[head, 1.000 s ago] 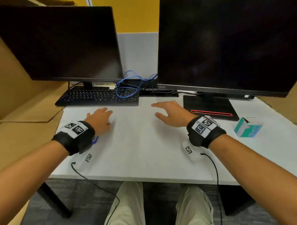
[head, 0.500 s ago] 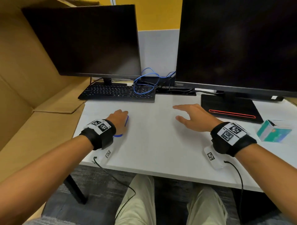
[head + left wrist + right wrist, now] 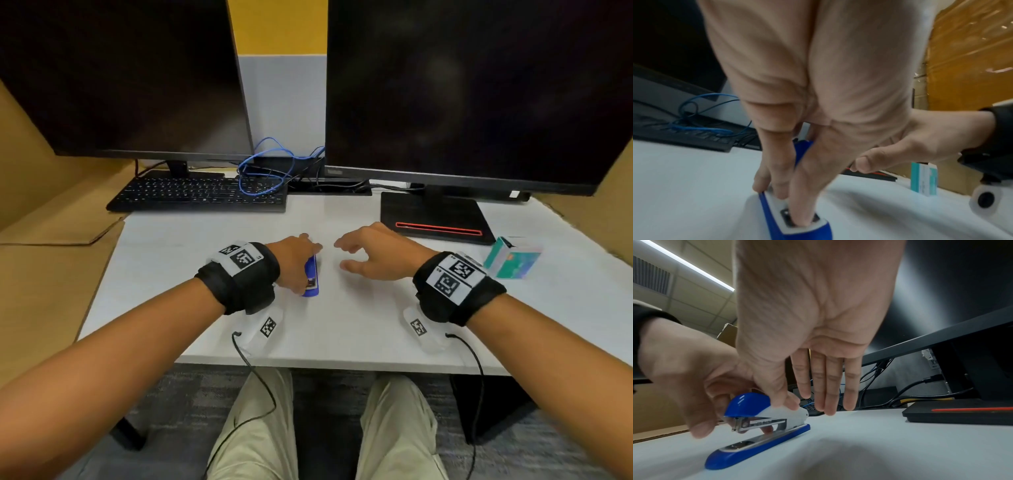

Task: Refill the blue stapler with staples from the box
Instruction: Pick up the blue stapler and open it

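The blue and white stapler (image 3: 311, 278) lies closed on the white desk (image 3: 342, 325), near its middle. My left hand (image 3: 294, 263) grips it from above, thumb on one side and fingers over the top and far side; the wrist views show the stapler (image 3: 760, 426) (image 3: 797, 224) pinched between them. Just right of the stapler hovers my right hand (image 3: 363, 253), palm down, fingers relaxed and holding nothing. The teal staple box (image 3: 513, 257) stands on the desk at the right, beyond my right wrist, and it also shows as a box (image 3: 923, 178) in the left wrist view.
Two dark monitors stand at the back; the right monitor's flat black base (image 3: 435, 219) lies just beyond my right hand. A black keyboard (image 3: 198, 195) and a tangle of blue cable (image 3: 263, 171) sit at the back left. Cardboard (image 3: 51, 274) borders the desk's left edge.
My left hand has taken hold of the stapler and brought it from the desk's left side toward the middle. The right hand has come closer to it, fingers more curled.
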Demonstrator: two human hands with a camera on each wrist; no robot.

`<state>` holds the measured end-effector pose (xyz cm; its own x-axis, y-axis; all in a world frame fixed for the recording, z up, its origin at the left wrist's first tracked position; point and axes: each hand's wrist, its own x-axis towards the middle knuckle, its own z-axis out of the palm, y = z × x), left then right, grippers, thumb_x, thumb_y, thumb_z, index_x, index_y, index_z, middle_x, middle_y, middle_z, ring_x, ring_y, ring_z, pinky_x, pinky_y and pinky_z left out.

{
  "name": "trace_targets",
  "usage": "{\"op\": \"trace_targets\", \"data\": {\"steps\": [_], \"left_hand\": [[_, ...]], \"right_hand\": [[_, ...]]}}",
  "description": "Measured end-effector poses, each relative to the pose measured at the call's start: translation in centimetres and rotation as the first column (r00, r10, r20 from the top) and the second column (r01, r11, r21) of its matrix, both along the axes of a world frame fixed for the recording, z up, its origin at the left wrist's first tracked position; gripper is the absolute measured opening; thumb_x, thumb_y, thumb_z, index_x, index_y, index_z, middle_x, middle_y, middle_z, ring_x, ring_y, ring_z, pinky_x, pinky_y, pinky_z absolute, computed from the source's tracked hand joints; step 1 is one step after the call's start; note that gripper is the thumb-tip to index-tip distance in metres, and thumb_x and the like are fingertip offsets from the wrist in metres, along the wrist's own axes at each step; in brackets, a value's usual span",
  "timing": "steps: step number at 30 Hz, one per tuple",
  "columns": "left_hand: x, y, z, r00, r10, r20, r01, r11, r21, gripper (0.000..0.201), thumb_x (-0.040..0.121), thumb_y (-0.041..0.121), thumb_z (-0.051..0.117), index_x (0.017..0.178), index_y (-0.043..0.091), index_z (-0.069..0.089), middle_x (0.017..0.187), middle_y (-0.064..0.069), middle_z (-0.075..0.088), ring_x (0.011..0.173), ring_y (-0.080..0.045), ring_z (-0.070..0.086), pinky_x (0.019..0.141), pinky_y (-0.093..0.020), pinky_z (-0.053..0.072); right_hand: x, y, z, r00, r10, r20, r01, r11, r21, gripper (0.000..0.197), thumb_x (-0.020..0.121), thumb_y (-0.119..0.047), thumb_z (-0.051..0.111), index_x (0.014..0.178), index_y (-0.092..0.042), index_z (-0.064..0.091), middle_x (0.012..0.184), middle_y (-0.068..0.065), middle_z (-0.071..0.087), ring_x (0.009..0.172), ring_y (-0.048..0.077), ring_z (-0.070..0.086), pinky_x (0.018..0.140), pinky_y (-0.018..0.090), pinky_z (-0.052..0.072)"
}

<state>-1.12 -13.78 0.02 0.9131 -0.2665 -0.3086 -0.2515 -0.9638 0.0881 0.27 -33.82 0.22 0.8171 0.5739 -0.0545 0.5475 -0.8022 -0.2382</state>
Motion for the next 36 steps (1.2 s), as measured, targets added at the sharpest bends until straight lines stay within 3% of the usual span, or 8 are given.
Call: {"op": "trace_targets", "data": {"steps": [4, 7, 13, 17, 22, 26, 31, 36], "left_hand": [[-0.3, -1.6, 0.5, 0.994, -0.067, 0.088, 0.07, 0.997, -0.031, 0.063, 0.08, 0.021, 0.07, 0.138, 0.014, 0.048, 0.129, -0.008, 0.055, 0.112, -0.027, 0.056, 0.096, -0.035, 0.047], [-0.4, -2.5, 0.7, 0.984, -0.098, 0.151, 0.107, 0.993, -0.054, 0.051, 0.077, 0.027, 0.074, 0.126, 0.017, 0.061, 0.113, -0.007, 0.064, 0.099, -0.025, 0.061, 0.083, -0.032, 0.048], [-0.6, -3.8, 1.9, 0.916, -0.286, 0.283, 0.204, 0.937, 0.285, 0.046, 0.08, 0.052, 0.066, 0.112, 0.019, 0.067, 0.101, -0.007, 0.063, 0.088, -0.028, 0.063, 0.069, -0.032, 0.042], [-0.4, -3.7, 2.1, 0.938, -0.246, 0.245, 0.213, 0.965, 0.154, 0.05, 0.077, 0.056, 0.067, 0.104, 0.013, 0.067, 0.085, -0.004, 0.053, 0.075, -0.024, 0.054, 0.066, -0.031, 0.041], [0.3, -2.8, 2.3, 0.955, -0.195, 0.222, 0.194, 0.981, 0.025, 0.035, 0.082, 0.037, 0.07, 0.108, 0.013, 0.069, 0.084, -0.002, 0.055, 0.078, -0.021, 0.058, 0.063, -0.026, 0.038], [0.6, -2.4, 2.5, 0.969, -0.139, 0.207, 0.156, 0.985, -0.072, 0.038, 0.082, 0.038, 0.071, 0.109, 0.011, 0.069, 0.084, -0.003, 0.057, 0.078, -0.024, 0.064, 0.067, -0.029, 0.047], [0.8, -0.9, 2.8, 0.979, -0.032, 0.201, 0.081, 0.967, -0.242, 0.034, 0.081, 0.045, 0.069, 0.09, 0.013, 0.061, 0.081, -0.005, 0.062, 0.073, -0.02, 0.059, 0.068, -0.029, 0.041], [0.3, 2.1, 3.1, 0.989, 0.025, 0.143, 0.034, 0.916, -0.399, 0.029, 0.081, 0.04, 0.071, 0.084, 0.013, 0.059, 0.084, -0.007, 0.071, 0.072, -0.019, 0.071, 0.071, -0.03, 0.052]], "right_hand": [[-0.5, -0.1, 0.1, 0.999, 0.009, -0.039, -0.009, 1.0, -0.013, 0.056, 0.085, -0.048, 0.063, 0.134, -0.022, 0.055, 0.119, 0.0, 0.067, 0.109, 0.017, 0.059, 0.091, 0.037, 0.053], [-0.7, 0.0, -0.2, 0.998, 0.005, -0.067, -0.005, 1.0, 0.001, 0.057, 0.077, -0.048, 0.072, 0.126, -0.021, 0.062, 0.111, -0.001, 0.068, 0.099, 0.015, 0.06, 0.088, 0.037, 0.054], [-1.1, 0.4, -0.4, 0.997, -0.038, -0.073, 0.04, 0.999, 0.028, 0.043, 0.069, -0.049, 0.078, 0.1, -0.02, 0.075, 0.089, -0.001, 0.073, 0.078, 0.014, 0.062, 0.077, 0.036, 0.057], [-1.3, 0.7, -0.4, 0.995, -0.073, -0.062, 0.078, 0.993, 0.093, 0.035, 0.075, -0.041, 0.077, 0.095, -0.013, 0.076, 0.081, 0.005, 0.074, 0.072, 0.019, 0.062, 0.072, 0.033, 0.056], [-1.2, 0.8, -0.5, 0.988, -0.136, -0.067, 0.147, 0.972, 0.185, 0.031, 0.078, -0.033, 0.077, 0.099, -0.011, 0.076, 0.086, 0.008, 0.075, 0.081, 0.023, 0.066, 0.081, 0.037, 0.057], [-1.0, 0.5, -0.6, 0.982, -0.18, -0.061, 0.19, 0.952, 0.241, 0.024, 0.077, -0.023, 0.078, 0.097, -0.008, 0.077, 0.086, 0.01, 0.076, 0.081, 0.024, 0.068, 0.083, 0.041, 0.059], [-1.0, 0.0, -0.2, 0.99, -0.141, -0.008, 0.139, 0.967, 0.211, 0.008, 0.081, -0.017, 0.074, 0.085, -0.014, 0.08, 0.081, 0.0, 0.076, 0.08, 0.016, 0.067, 0.088, 0.038, 0.056], [-0.9, -0.2, -0.2, 0.994, -0.104, 0.041, 0.097, 0.985, 0.143, 0.013, 0.084, -0.016, 0.071, 0.093, -0.012, 0.079, 0.088, 0.0, 0.074, 0.08, 0.013, 0.063, 0.081, 0.036, 0.06]]}}
